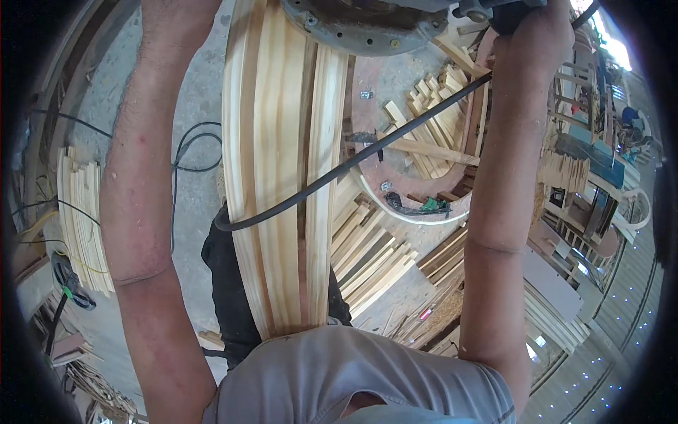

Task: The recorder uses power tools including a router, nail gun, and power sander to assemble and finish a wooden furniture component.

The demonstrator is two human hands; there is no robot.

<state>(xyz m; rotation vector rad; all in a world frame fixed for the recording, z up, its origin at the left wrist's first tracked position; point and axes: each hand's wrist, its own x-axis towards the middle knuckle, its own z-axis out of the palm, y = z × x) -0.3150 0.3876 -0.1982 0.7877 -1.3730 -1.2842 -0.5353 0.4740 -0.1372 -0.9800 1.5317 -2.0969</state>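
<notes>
Pale wooden boards (282, 169) lie side by side lengthwise in front of me, with dark gaps between them. Over their far end sits a power tool (367, 32) with a worn, rounded grey metal base; its upper part is cut off by the frame. My right hand (542, 34) is closed round its black handle. A thick black cord (367, 150) runs from near that hand across the boards and loops at their left edge. My left hand (180, 18) reaches the top edge, left of the boards, and its fingers are out of frame.
Right of the boards are a curved reddish panel (367, 92), stacked wood blocks (434, 116) and cut strips (371, 254). More strips (81, 212) lie on the left, near a thin black cable (194, 168) on the grey floor. Wooden frames (579, 92) stand far right.
</notes>
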